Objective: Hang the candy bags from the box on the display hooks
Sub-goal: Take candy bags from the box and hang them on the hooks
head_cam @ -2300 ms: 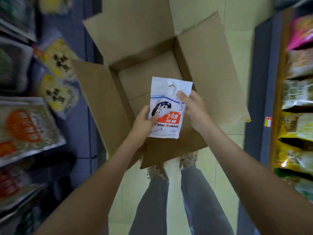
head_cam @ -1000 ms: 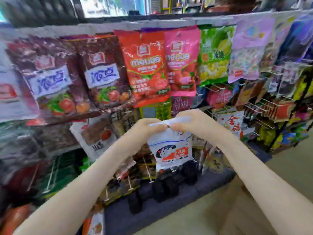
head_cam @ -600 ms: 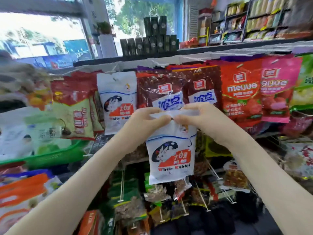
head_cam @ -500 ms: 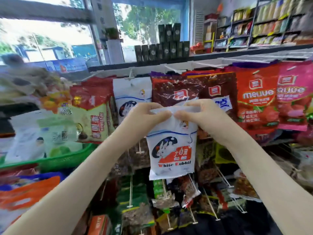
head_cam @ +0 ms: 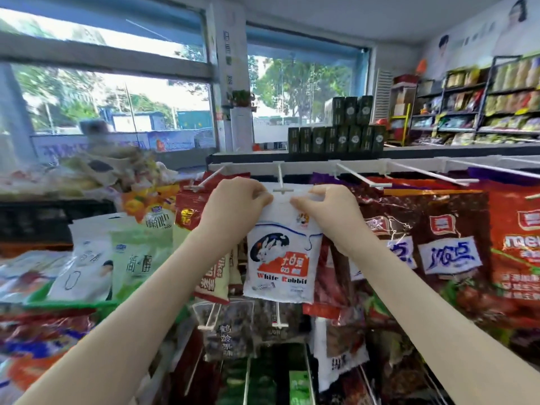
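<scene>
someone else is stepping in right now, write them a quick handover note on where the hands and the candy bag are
Left hand: pinching the top left edge of the White Rabbit bag.
Right hand: pinching the top right edge of the same bag.
Bag: held upright at the T-shaped tip of the white display hook, top row, between red packets on the left and dark red bags on the right.
Done: bag brought up to the hook.
Left: whether the hole is on the hook yet cannot be told; slide it back and let go. The box is out of view.

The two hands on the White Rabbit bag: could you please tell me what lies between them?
In the head view, between the left hand and right hand lies the White Rabbit bag's top edge, with the white hook's crossbar tip just above it.
</scene>
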### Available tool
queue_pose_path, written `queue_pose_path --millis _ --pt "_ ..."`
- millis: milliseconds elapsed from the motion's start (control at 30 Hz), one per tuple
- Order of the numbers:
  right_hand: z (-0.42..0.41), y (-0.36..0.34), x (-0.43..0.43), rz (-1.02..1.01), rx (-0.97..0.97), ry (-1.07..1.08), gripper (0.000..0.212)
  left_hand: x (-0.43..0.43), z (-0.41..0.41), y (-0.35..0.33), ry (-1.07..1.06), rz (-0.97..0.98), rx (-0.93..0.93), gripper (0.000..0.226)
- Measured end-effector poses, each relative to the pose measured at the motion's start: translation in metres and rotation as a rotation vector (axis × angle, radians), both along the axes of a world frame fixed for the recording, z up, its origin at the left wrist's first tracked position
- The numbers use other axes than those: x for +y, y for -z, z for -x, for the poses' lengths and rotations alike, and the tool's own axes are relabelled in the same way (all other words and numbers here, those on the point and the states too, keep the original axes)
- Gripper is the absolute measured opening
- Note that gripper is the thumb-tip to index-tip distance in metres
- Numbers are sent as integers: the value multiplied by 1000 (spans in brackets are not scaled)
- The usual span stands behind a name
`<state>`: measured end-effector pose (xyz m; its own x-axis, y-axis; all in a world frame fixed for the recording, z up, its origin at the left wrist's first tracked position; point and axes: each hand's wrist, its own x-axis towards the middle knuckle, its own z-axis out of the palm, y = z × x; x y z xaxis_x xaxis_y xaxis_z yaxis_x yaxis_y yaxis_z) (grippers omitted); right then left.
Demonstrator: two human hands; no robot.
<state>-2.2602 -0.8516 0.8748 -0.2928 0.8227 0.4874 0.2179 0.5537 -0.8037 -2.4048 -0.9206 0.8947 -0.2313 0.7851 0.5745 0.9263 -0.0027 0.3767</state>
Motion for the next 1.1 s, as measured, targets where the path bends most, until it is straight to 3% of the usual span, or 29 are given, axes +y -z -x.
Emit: queue_pose_path --millis 167,400,600,933,1100 --pt "0 -5 15 -71 -127 -25 23 15 5 -13 -66 135 140 24" --pt "5 -14 19 -97 -201 -93 22 15 8 -19 -138 196 242 29" --pt "5 -21 23 1 -187 -125 15 22 15 -29 -118 236 305 29" --pt "7 -20 25 -122 -295 -86 23 35 23 -27 -62 287 328 26" --pt "18 -6 30 -263 -341 60 18 45 19 -22 -151 261 510 31"
